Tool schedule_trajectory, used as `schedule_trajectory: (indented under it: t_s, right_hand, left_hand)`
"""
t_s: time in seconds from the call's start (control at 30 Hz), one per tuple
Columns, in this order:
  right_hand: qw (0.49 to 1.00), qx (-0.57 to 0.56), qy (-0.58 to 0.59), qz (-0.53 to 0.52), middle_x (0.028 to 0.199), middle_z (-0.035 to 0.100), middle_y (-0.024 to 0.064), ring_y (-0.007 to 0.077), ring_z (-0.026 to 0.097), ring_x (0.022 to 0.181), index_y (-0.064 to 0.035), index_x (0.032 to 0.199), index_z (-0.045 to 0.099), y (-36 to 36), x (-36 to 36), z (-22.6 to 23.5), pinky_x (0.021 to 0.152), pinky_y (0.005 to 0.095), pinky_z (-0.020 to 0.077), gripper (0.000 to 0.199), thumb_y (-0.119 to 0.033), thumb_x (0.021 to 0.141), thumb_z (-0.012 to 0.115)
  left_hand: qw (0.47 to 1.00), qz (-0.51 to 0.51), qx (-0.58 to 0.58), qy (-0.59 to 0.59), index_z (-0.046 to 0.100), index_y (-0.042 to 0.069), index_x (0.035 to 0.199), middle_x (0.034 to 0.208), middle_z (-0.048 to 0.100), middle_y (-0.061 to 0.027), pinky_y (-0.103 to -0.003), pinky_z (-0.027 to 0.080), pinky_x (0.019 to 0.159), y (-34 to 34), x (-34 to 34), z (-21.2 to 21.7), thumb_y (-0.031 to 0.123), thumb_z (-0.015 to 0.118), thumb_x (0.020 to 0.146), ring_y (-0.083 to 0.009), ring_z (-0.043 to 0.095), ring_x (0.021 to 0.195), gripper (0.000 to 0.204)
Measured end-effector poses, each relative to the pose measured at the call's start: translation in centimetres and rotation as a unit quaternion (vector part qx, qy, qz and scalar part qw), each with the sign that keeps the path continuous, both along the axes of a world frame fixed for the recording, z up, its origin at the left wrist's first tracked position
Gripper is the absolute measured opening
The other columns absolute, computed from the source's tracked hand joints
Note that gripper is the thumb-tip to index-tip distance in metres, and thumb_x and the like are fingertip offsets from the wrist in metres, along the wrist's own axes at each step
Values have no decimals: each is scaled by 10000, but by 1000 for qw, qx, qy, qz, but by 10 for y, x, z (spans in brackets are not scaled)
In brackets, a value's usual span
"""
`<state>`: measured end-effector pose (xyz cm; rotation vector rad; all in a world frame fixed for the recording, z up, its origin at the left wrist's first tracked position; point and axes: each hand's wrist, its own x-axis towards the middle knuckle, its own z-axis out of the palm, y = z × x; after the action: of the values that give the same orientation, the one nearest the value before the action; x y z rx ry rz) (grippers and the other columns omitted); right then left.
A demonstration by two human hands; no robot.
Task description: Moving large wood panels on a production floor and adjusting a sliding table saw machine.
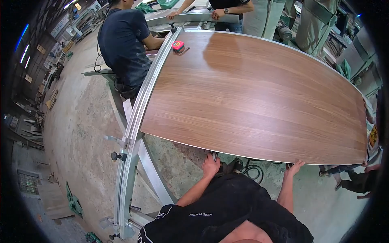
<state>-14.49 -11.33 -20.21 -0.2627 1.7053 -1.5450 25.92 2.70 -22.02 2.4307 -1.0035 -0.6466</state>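
Note:
A large brown wood-grain board (251, 97) with a pale edge lies flat in front of me. My left hand (211, 165) is closed at its near edge, left of the middle. A small dark grey piece (215, 155) shows beside those fingers; its kind cannot be made out. Farther right, my right hand (293, 168) grips the same near edge, its fingers partly hidden by the board. A small dark thing also shows by that hand. Along the board's left side runs a long silver metal rail (150, 87). On the board's far left corner rests a pink tape measure (178, 46).
A person in a dark shirt (123, 42) works beyond the rail at left. Another person's hands rest on a metal beam (194, 18) at the far side. A black clamp knob (118, 156) juts from the rail. Dark cables (255, 172) lie on the floor below the board.

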Motion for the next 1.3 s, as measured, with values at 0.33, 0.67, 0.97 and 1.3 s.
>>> schedule_trajectory:
  t_s: [0.33,0.67,0.97,1.3]
  right_hand:
    - [1000,2,-21,8,1378,373,37,280,427,1175,-242,1441,233,-1,-2,2,865,513,420,603,-495,933,435]
    - [1000,-15,-1,-10,1342,394,65,282,436,1161,-231,1420,272,-1,1,5,853,532,435,555,-463,942,434]
    - [1000,-15,17,-6,1346,399,57,296,460,1131,-223,1408,270,0,4,5,842,519,452,572,-480,933,458]
    - [996,-43,81,-1,1292,440,86,230,443,1102,-93,1401,302,-3,-2,-5,893,419,394,558,-377,943,445]
  left_hand:
    - [1000,3,4,-4,450,28,1107,982,589,-280,-595,457,755,-1,-1,1,372,562,810,-502,586,863,468]
    - [1000,5,10,-3,453,16,1097,984,590,-275,-587,465,749,-3,-2,6,369,566,809,-494,591,857,470]
    - [1000,-1,2,-11,455,20,1108,974,600,-276,-586,468,757,-1,-1,6,368,568,803,-493,593,857,476]
    - [1000,8,-3,0,461,27,1083,963,605,-274,-585,471,749,-2,-3,8,369,569,802,-493,596,860,456]
